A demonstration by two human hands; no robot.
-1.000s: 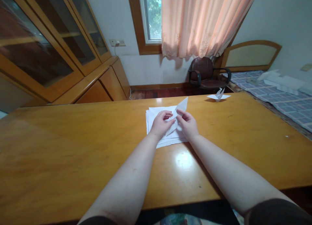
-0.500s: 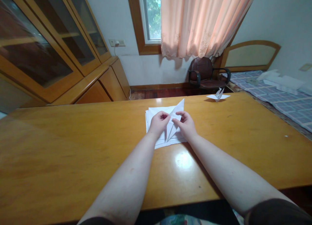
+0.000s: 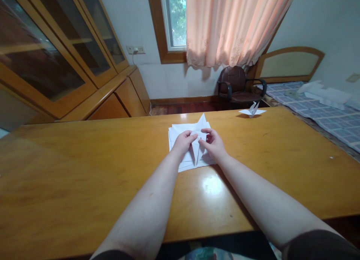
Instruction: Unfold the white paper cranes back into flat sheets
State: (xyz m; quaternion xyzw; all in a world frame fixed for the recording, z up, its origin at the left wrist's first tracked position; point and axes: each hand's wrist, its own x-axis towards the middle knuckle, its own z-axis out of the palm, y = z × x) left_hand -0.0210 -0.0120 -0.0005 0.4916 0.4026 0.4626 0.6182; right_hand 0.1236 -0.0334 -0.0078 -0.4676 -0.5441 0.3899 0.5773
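Cabinet with glass doors (image 3: pixel 67 46) stands beyond the far edge of the table (image 3: pixel 84 177), on its left side. Farther right come a wall socket (image 3: pixel 135 50) with a plug in it and a window (image 3: pixel 178 23) in a brown wooden frame. A stack of white paper (image 3: pixel 180 128) lies nearer the surface's far edge than its near one, its sheets slightly out of line. Over it, the left hand (image 3: pixel 182 144) has thumb and fingers pinched together on the folded paper (image 3: pixel 196 148) (one point toward the far edge, two narrow ones toward the near edge). The right hand (image 3: pixel 216 144) has its thumb and forefinger spread apart, tips at the folded paper's right side; whether they clamp it I cannot tell. A pink curtain (image 3: pixel 230 27) hangs above a brown armchair (image 3: pixel 234 81) beyond the far edge. A paper crane (image 3: pixel 253 111) rests by that edge, toward the far right corner. Past the right edge is a bed with a checked cover (image 3: pixel 329 117); a small white scrap (image 3: pixel 331 157) lies near that edge.
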